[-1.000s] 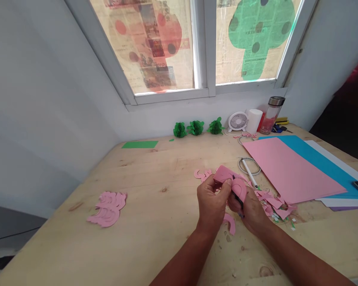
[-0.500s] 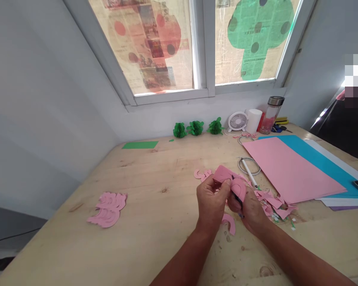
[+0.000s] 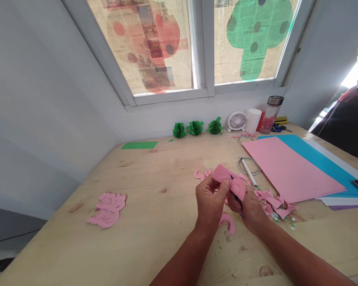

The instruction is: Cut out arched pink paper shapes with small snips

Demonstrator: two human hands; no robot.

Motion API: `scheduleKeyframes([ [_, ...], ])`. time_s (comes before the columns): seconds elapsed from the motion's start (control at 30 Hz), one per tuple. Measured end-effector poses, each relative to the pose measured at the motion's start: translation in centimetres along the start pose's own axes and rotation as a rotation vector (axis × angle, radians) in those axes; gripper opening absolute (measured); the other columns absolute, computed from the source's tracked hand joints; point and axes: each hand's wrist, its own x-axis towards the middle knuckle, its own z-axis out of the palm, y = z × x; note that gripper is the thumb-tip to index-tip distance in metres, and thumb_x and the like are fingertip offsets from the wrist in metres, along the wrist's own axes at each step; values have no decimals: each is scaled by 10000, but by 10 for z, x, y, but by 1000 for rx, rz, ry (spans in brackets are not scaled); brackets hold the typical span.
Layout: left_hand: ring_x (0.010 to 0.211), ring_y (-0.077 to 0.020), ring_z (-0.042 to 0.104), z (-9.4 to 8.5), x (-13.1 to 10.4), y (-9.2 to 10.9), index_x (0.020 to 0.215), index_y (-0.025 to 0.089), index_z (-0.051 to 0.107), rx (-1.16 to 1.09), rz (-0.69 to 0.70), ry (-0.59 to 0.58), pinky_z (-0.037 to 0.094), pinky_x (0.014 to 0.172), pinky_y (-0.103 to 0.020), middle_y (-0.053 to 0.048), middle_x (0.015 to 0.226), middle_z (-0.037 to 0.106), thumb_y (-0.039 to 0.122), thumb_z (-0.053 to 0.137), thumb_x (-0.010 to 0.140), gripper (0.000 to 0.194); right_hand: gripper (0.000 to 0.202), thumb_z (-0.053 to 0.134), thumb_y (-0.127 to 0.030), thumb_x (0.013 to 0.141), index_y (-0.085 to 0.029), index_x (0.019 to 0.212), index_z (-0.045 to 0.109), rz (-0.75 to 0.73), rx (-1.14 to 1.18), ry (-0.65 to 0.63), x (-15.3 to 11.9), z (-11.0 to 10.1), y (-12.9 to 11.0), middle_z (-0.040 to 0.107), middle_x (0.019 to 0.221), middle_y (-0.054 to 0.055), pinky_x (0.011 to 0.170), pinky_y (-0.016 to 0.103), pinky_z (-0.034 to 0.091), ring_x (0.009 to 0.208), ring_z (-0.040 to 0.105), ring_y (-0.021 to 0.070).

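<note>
My left hand (image 3: 210, 197) pinches a piece of pink paper (image 3: 221, 173) between thumb and fingers above the table. Curved lines are marked on the paper, and a rounded flap of it hangs toward my right hand (image 3: 250, 206). That hand is closed around dark-handled scissors (image 3: 236, 198), mostly hidden by fingers and paper, with the blades at the paper. Just below lies a cut pink arch (image 3: 230, 223). Behind my left hand are small curved pink cutouts (image 3: 200, 174). Pink paper scraps (image 3: 276, 201) lie to the right of my right hand.
A stack of pink cutouts (image 3: 107, 209) sits at left. Large pink sheets (image 3: 292, 169) lie over blue sheets (image 3: 310, 151) at right. A white pen (image 3: 249, 172) rests by a cable coil. Green paper figures (image 3: 195, 128), a small fan (image 3: 237, 120) and a glass bottle (image 3: 270, 117) line the wall.
Both hands and the pink paper stay almost in place, with the scissors still at the paper. The whole view has shifted very slightly.
</note>
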Motion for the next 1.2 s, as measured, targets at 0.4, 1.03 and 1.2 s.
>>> scheduleKeyframes([
  [0.4, 598, -117, 513, 0, 2, -1, 682, 130, 645, -8, -8, 16, 445, 591, -236, -18, 641, 602, 264, 660, 683, 135, 437, 526, -477, 844, -190, 542, 392, 29, -9, 2, 2, -2, 1, 274, 417, -79, 402, 223, 119, 403, 169, 64],
  [1.03, 530, -76, 383, 1, 5, -1, 551, 165, 453, -95, -42, 61, 370, 526, -203, 39, 545, 436, 326, 695, 639, 304, 459, 576, -511, 783, -203, 525, 355, 71, -26, 9, 1, 4, -3, 227, 420, -93, 388, 216, 101, 401, 132, 56],
  [1.2, 554, -82, 407, 1, 4, 2, 576, 153, 499, -115, -67, 37, 381, 552, -208, 28, 565, 471, 341, 687, 661, 279, 427, 577, -477, 799, -196, 545, 379, 72, -5, -3, 1, 2, -1, 226, 420, -94, 393, 218, 84, 403, 126, 56],
])
